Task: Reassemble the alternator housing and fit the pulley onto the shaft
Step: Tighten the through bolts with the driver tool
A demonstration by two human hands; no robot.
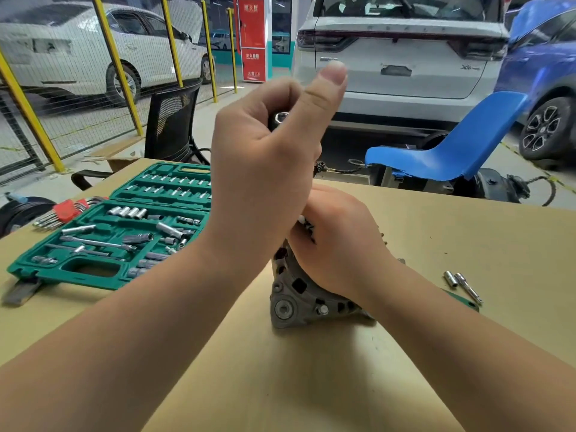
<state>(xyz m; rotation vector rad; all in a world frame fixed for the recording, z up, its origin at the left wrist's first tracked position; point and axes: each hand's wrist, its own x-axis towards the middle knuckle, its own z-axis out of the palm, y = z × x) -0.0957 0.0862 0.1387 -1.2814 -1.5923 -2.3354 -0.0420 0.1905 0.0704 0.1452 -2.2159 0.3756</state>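
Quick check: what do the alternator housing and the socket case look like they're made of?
Alternator housing: probably cast aluminium, judging by its dull grey, rough matte surface and vent slots. Socket case: likely moulded plastic, with a uniform green, slightly glossy finish and shaped recesses.

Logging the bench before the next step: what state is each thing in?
left hand: raised, gripping a tool handle
right hand: gripping the alternator's top
alternator: standing on the table
socket case: open, flat
two loose sockets: lying right of the alternator
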